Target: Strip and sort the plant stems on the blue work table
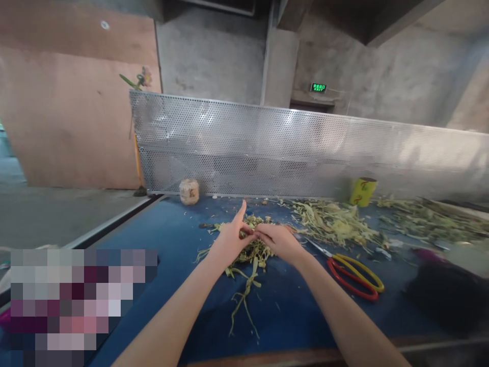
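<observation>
Both hands meet over a small heap of wilted green plant stems and leaves (250, 275) on the blue table surface (160, 239). My left hand (231, 239) has one finger pointing up, while others curl in and pinch toward the right fingertips. On the other side, my right hand (280, 242) is closed, its fingertips pressed together and touching the left ones. Whatever lies between the fingertips is too small to make out. Long thin stems trail from the heap toward me. Just right of my right hand lie scissors (357, 278) with red and yellow handles.
A larger pile of pale green plants (332, 221) spreads at the right, with a yellow container (363, 191) behind it. A whitish jar-like object (189, 191) stands back left. A perforated metal panel (244, 148) borders the far edge. A dark object (446, 295) lies at right.
</observation>
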Motion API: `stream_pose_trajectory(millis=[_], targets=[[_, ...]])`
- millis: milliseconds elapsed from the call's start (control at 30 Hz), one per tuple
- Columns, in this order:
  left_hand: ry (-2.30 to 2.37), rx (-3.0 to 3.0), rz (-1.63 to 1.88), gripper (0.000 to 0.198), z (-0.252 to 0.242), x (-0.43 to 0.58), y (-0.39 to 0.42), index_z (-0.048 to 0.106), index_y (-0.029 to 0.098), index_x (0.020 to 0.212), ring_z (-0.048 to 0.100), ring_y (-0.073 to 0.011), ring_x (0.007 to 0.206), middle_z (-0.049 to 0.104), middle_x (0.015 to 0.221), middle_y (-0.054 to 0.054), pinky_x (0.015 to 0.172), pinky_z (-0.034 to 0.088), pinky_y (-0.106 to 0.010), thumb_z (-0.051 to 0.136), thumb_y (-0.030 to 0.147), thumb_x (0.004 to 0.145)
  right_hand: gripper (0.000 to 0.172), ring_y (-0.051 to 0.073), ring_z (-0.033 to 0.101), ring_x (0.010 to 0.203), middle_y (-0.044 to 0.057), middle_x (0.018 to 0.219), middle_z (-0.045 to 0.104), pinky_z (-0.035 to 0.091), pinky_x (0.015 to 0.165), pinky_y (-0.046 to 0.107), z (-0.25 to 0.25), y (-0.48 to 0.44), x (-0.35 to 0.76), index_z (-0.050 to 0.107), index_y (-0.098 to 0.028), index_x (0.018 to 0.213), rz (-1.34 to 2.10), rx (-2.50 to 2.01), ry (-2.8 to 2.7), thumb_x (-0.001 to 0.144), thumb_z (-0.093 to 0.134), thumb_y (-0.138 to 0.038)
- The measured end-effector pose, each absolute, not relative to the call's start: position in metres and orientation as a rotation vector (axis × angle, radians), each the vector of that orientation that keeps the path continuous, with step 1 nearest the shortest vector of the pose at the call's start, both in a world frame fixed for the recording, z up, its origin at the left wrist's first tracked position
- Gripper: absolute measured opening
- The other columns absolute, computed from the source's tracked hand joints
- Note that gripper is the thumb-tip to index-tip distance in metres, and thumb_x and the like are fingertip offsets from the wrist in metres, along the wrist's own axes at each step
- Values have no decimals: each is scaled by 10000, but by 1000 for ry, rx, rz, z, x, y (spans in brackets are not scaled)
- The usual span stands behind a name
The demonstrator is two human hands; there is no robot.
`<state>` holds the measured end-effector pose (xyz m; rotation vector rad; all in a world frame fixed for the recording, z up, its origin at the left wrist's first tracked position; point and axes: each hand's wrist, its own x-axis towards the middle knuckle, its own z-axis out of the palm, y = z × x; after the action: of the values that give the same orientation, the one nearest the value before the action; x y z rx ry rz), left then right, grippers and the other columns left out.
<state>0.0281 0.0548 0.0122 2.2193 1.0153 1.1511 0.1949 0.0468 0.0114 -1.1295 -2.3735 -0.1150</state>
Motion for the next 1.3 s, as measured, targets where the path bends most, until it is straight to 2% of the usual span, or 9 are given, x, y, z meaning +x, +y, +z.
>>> stream_pose_trajectory(millis=[200,367,500,667,767,967,1300], targets=[[867,1964,1067,876,12,30,55,-6,211,1346,531,-97,527,597,750,9,556,474,-268,569,249,687,260,125,529,744,31,804,588,361,636,210,15,43,197,537,-180,830,-138,-1094,-2381,882,288,-238],[839,1888,1056,938,9,31,56,-50,158,1342,527,-105,566,570,704,13,556,482,-268,592,236,663,248,133,549,781,33,854,603,377,648,220,17,40,196,529,-184,908,-201,-1127,-2427,884,296,-267],[894,1954,1065,958,8,29,56,-68,135,1338,542,-111,560,574,673,23,565,477,-267,593,218,649,229,151,557,802,58,954,592,389,629,231,16,38,198,492,-177,1020,-424,-1137,-2462,870,337,-254],[975,1942,1114,997,10,24,59,-132,82,1320,566,-119,595,606,686,5,643,472,-284,592,221,647,253,161,547,818,76,911,592,411,643,251,14,38,200,484,-152,1059,-756,-980,-2603,859,329,-153],[1004,1949,1125,1035,9,22,61,-128,69,1318,567,-125,632,627,713,-15,663,465,-279,619,228,621,274,168,552,823,89,903,593,432,658,271,11,40,199,463,-132,1091,-839,-958,-2629,849,336,-114],[1029,1976,1101,1075,11,23,58,-148,53,1310,553,-124,609,637,669,-4,668,448,-271,637,180,588,240,184,557,884,118,966,583,451,726,295,6,42,195,491,-105,1030,-750,-964,-2641,824,373,-71],[1116,2056,1066,1069,12,24,57,-119,59,1319,572,-136,622,663,686,-18,656,441,-259,640,159,573,175,175,565,842,100,871,586,446,686,283,7,40,193,515,-117,920,-590,-1019,-2666,831,370,-77]])
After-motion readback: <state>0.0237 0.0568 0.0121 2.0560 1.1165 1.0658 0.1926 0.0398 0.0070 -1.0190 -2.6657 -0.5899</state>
